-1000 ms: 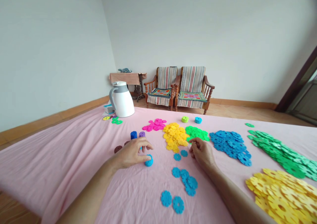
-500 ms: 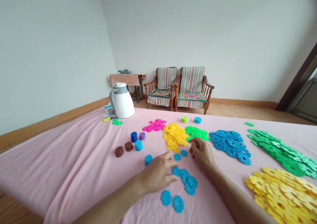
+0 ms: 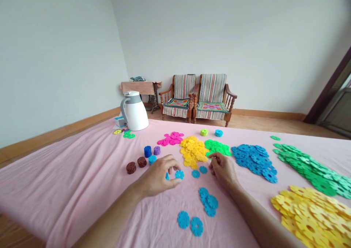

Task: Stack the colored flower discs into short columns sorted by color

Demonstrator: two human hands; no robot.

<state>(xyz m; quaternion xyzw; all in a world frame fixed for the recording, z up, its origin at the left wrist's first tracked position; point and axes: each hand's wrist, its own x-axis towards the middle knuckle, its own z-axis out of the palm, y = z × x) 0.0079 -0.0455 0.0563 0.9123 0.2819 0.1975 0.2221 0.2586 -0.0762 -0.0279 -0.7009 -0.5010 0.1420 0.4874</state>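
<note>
My left hand (image 3: 159,175) is left of centre over the pink cloth, thumb and index finger curved round a light-blue flower-shaped disc (image 3: 179,174) at the fingertips. Another bit of light blue shows through the gap in that hand. My right hand (image 3: 223,168) rests with curled fingers beside the bright green discs (image 3: 218,147); whatever its fingers hold, if anything, is hidden. Two small light-blue discs (image 3: 195,174) lie between the hands. Nearer me are several overlapping light-blue discs (image 3: 210,202) and two separate ones (image 3: 196,226).
Yellow discs (image 3: 193,151), pink discs (image 3: 171,138), darker blue discs (image 3: 255,160) and large yellow discs (image 3: 315,215) form piles. Brown stacks (image 3: 131,167) and a dark-blue stack (image 3: 147,151) stand at left. Behind them is a white jug (image 3: 137,114). Two wooden chairs (image 3: 212,94) stand beyond the table.
My left hand has moved left and away from me, and a light-blue disc has gone with it from beside the overlapping ones. My right hand stays put.
</note>
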